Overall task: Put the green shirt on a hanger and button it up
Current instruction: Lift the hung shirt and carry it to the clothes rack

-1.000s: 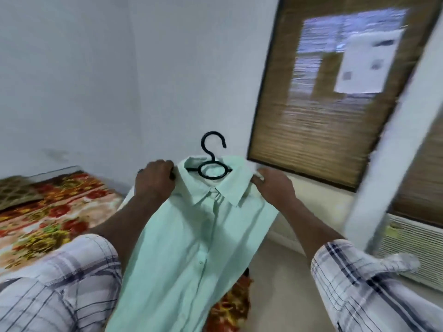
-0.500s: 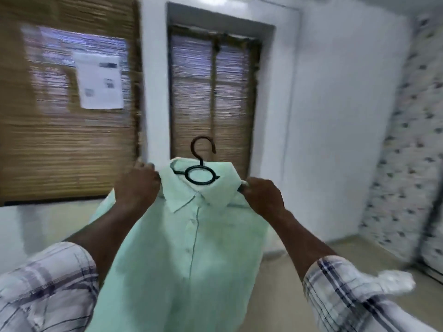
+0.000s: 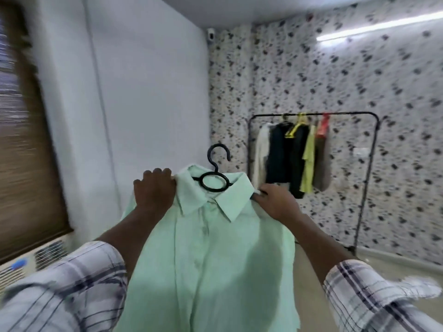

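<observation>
Since before: view has swung to the right; window blind (image 3: pixel 21 164) now sits at the left edge, and a patterned wall (image 3: pixel 359 75) with a clothes rack (image 3: pixel 347 113) has come in ahead-right; the grip looks unchanged.
Green shirt (image 3: pixel 215 255): held up mid-air in front of the person, front facing the camera, placket lying closed.
Long axis: vertical, collar up, hem running off the bottom edge.
Hanger (image 3: pixel 214 185): black, ring showing inside the collar, hook upright with its tip curling right.
Left hand (image 3: pixel 154 190): fingers curled over the shoulder edge, clamped on the fabric.
Right hand (image 3: pixel 278 203): fingers closed on the other shoulder just beside the collar.
Edges: white wall (image 3: pixel 148 104) behind the hook; rack well apart, behind the right hand.
Room: floor shows between shirt and rack; garments bunch on the rail's left half.
</observation>
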